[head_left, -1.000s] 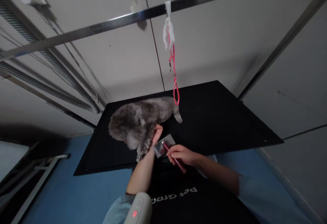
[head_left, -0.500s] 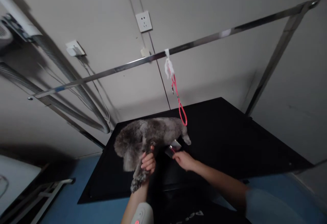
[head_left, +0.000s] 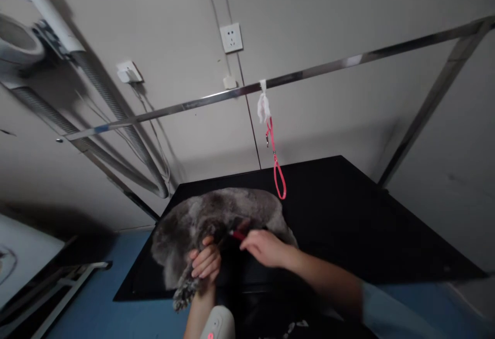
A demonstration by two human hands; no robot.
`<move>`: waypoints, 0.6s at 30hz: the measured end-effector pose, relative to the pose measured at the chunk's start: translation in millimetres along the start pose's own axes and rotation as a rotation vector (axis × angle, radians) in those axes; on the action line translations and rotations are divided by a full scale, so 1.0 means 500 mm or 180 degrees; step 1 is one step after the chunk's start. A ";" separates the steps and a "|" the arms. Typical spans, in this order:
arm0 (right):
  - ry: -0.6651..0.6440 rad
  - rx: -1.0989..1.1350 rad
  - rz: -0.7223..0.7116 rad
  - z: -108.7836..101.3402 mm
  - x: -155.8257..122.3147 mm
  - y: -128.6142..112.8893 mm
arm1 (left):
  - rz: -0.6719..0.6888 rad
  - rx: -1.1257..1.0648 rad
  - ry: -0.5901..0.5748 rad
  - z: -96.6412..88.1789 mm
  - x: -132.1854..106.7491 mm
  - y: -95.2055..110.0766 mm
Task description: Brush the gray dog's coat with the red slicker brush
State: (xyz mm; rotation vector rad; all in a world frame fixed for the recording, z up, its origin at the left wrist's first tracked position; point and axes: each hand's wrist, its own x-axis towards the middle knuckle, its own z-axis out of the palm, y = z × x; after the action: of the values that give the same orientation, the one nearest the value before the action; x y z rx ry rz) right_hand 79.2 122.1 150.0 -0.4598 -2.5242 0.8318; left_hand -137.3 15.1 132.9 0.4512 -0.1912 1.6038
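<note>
A small grey curly-haired dog (head_left: 216, 215) stands on a black table (head_left: 348, 215). My left hand (head_left: 205, 262) is closed around one of its front legs, the paw hanging below my fingers. My right hand (head_left: 263, 247) is closed on a brush with a red handle (head_left: 236, 235), whose head lies against the dog's side and is mostly hidden in the fur.
A pink leash loop (head_left: 278, 174) hangs from a metal bar (head_left: 309, 73) over the table. Grey hoses (head_left: 116, 138) run along the wall at left. A wall socket (head_left: 231, 37) is above. A white device with a red light (head_left: 216, 326) sits below my left arm.
The view tilted up and the dog turned closer to me. My right hand moved the brush left into the dog's side. My left hand keeps hold of the leg.
</note>
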 end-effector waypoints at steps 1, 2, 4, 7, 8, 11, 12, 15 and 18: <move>0.0154 -0.0065 0.0014 -0.019 0.016 0.015 | 0.0131 -0.0006 -0.0077 -0.004 -0.001 0.006; 0.0238 -0.0088 0.0113 -0.036 0.026 0.038 | 0.0278 0.0056 -0.0084 -0.009 -0.002 0.012; 0.0283 -0.0075 0.0386 -0.052 0.018 0.098 | 0.0582 0.0333 0.0094 -0.031 -0.007 0.019; 0.0166 0.0139 0.0959 -0.017 -0.065 0.172 | 0.0831 0.0728 0.0766 -0.092 -0.008 -0.004; 0.0074 0.0256 0.1286 0.005 -0.101 0.183 | 0.0782 0.0814 0.1128 -0.118 -0.002 -0.024; -0.0290 0.0587 0.2216 0.061 -0.180 0.177 | 0.0114 0.1212 0.2463 -0.190 0.042 -0.108; -0.0366 0.0675 0.2298 0.069 -0.187 0.169 | -0.0159 0.1450 0.2814 -0.207 0.065 -0.138; -0.0121 0.0833 0.1844 0.063 -0.151 0.154 | -0.0465 0.1711 0.2986 -0.224 0.142 -0.203; 0.0289 0.0727 0.1443 0.058 -0.099 0.155 | -0.1255 0.2183 0.2895 -0.198 0.200 -0.215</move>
State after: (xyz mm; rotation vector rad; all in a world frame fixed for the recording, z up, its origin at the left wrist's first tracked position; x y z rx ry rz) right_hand 120.0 146.0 65.9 -0.9869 -2.2340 1.2151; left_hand -50.7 155.0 67.2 0.2087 1.0944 1.3035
